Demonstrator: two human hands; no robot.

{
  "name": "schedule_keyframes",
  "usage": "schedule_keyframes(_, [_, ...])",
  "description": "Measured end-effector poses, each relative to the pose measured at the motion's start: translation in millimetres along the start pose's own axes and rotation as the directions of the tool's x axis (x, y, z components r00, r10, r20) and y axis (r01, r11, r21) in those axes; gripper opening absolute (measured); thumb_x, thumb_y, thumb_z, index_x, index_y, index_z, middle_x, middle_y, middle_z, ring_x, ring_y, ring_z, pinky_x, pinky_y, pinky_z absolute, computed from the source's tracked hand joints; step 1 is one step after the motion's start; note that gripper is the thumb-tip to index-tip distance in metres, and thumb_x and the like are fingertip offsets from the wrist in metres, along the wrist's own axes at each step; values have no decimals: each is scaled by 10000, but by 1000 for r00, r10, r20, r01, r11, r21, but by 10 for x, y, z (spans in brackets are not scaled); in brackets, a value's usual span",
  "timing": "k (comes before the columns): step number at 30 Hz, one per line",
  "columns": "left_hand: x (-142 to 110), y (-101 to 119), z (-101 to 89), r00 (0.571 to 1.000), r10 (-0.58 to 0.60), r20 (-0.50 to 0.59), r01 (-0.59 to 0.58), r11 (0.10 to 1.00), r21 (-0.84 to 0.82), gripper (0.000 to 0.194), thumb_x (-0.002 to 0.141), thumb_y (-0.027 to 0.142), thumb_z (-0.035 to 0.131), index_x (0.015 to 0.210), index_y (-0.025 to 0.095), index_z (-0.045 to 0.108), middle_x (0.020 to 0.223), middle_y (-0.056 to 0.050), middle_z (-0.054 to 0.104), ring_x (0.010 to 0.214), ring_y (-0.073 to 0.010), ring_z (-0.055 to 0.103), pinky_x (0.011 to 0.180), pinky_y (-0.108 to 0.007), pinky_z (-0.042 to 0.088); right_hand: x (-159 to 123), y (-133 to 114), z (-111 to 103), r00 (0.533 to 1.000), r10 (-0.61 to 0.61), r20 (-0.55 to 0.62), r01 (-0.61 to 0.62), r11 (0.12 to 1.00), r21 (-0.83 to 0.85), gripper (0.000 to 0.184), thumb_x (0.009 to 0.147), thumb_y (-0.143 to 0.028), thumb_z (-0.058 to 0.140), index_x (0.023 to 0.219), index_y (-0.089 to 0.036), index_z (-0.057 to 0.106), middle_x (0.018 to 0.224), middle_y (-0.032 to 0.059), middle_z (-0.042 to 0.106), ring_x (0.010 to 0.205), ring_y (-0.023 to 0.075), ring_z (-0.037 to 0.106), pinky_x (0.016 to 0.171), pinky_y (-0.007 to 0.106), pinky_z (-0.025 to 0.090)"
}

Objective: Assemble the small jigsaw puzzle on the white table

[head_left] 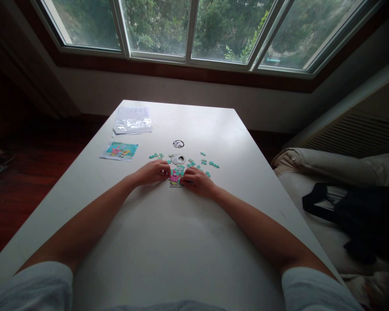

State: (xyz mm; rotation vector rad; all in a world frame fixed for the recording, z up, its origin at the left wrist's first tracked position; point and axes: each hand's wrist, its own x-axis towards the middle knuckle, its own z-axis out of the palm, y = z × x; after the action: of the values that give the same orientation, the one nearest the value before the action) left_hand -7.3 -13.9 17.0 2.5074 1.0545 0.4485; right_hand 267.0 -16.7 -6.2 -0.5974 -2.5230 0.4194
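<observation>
A partly joined jigsaw puzzle (175, 178) with a pink cartoon figure lies flat on the white table (181, 242). At its left edge is my left hand (154, 172), fingers curled and closed with the tips against the puzzle. My right hand (199, 181) is closed over the right side, its bent fingers pressing on the puzzle and hiding part of it. Loose green jigsaw pieces (204, 162) lie beyond and to the right of my right hand. More loose pieces (156, 155) are scattered past my left hand.
Beyond the puzzle lie two round metallic-looking objects, a nearer disc (178, 159) and a farther one (178, 144). A picture sheet (120, 150) and a clear plastic bag (133, 120) rest at the far left. Dark cloth (369, 216) lies on the seat at right.
</observation>
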Motion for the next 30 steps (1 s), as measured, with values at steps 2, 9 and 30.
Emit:
schedule_keyframes(2, [0,-9,6,1000,3,-5,-3,1000,1,116,865,210,605,872,216,720,857,-23,637,780,-149,565,715,-259,394,-1,0,0,1000,3,4,-3,1000,0,202,1011,-293,546,938,-225,723,883,70,643,868,209,552,798,336,444])
schedule_keyframes(9, [-13,9,13,999,26,-24,-26,1000,6,139,901,262,600,917,225,733,836,-25,631,768,-149,565,731,-267,406,-17,4,2,1000,13,5,-13,1000,20,230,1021,-312,525,959,-237,733,884,73,674,870,213,575,801,343,463])
schedule_keyframes(30, [-25,-14,38,995,95,-7,-94,990,107,185,954,315,579,963,246,751,836,-37,662,813,-174,597,821,-304,415,-164,631,-243,909,324,-262,-359,928,-100,272,974,-353,585,1191,-268,725,1150,90,692,1138,294,569,985,480,495])
